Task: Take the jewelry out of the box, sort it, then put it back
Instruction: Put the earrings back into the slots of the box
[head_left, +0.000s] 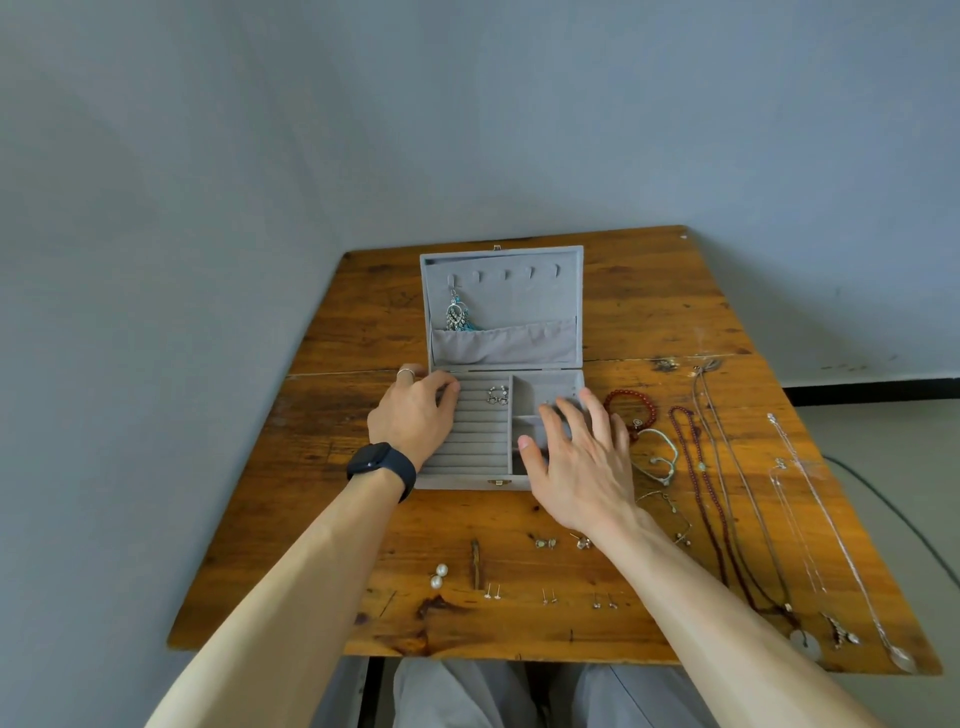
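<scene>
A grey velvet jewelry box (470, 480) stands open in the middle of the wooden table (363, 322). A silver and turquoise earring (457, 316) hangs from a hook in the lid. A pair of silver earrings (497, 394) sits in the ring rows. My left hand (415, 410) rests on the box's left edge, fingers curled over the ring rows. Over the box's right compartments hovers my right hand (576, 457), fingers spread and holding nothing. Right of the box lie a red bead bracelet (631, 405), a green bangle (662, 457) and several long necklaces (727, 493).
Near the table's front edge lie pearl earrings (439, 576), several pairs of small studs (548, 596) and a brown bar-shaped piece (475, 564). Grey walls close in on the left and behind. A dark cable (893, 509) runs along the floor at right.
</scene>
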